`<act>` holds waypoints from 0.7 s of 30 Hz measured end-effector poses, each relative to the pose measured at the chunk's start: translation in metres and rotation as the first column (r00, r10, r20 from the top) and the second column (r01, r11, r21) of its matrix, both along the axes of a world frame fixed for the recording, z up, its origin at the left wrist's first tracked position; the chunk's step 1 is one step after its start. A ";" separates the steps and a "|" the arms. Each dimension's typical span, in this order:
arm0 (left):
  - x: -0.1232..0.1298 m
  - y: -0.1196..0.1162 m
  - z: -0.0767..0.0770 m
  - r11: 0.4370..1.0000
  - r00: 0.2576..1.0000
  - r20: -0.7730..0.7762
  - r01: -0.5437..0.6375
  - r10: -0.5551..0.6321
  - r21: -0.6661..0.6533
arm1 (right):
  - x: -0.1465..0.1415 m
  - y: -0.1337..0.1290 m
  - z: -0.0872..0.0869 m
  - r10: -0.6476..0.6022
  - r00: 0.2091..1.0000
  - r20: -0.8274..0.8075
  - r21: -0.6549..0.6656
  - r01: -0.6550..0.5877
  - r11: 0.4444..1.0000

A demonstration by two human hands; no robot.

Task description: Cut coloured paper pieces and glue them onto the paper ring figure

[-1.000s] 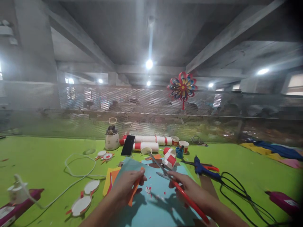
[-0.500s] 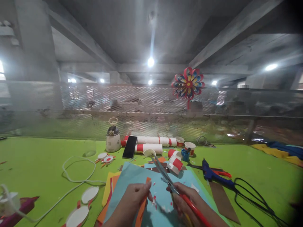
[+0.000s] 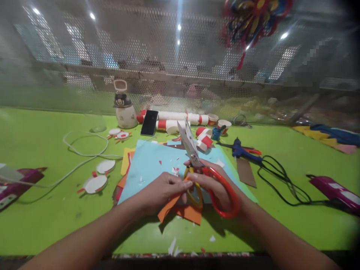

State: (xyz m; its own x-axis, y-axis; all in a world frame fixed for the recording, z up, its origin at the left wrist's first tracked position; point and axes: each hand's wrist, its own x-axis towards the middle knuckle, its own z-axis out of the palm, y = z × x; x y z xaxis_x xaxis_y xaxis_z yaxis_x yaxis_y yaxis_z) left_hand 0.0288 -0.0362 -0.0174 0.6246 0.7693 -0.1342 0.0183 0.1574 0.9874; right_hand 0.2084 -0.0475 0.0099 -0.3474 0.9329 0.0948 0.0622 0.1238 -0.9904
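Over the blue paper sheet [image 3: 154, 157], my left hand [image 3: 164, 189] is closed, pinching a bent strip of orange paper [image 3: 169, 208] between thumb and fingers. Scissors [image 3: 192, 158] with one red and one yellow handle are held in my right hand [image 3: 215, 180], their blades pointing up and away, slightly apart. The right fingertips meet the left ones at the upper end of the orange paper. Small red and white paper scraps [image 3: 176, 171] lie on the blue sheet. Part of the yellow handle is hidden by my fingers.
Behind the sheet are a phone [image 3: 149, 123], white-and-red paper tubes [image 3: 173, 117], cut paper cups [image 3: 204, 141] and a bottle [image 3: 126, 115]. A blue glue gun [image 3: 244, 152] with a black cord lies right; white paper discs [image 3: 95, 183], a cable [image 3: 81, 161] and a purple power strip [image 3: 24, 182] lie left.
The view has tilted down, showing more table. My hands have come together; the right hand with the scissors has moved toward the left, its fingers now at the orange paper.
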 end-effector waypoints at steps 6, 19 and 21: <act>-0.006 0.001 0.003 0.996 0.990 -0.140 0.039 -0.027 0.079 | 0.001 -0.003 -0.002 0.039 0.998 0.057 0.030 -0.041 0.999; -0.011 0.007 -0.002 0.952 0.988 0.150 0.004 0.044 -0.306 | 0.007 -0.003 -0.004 -0.106 0.994 -0.018 -0.086 0.104 0.991; -0.013 0.007 -0.003 0.974 0.992 0.129 0.011 0.018 -0.224 | 0.008 -0.003 -0.003 -0.121 0.992 -0.029 -0.097 0.118 0.988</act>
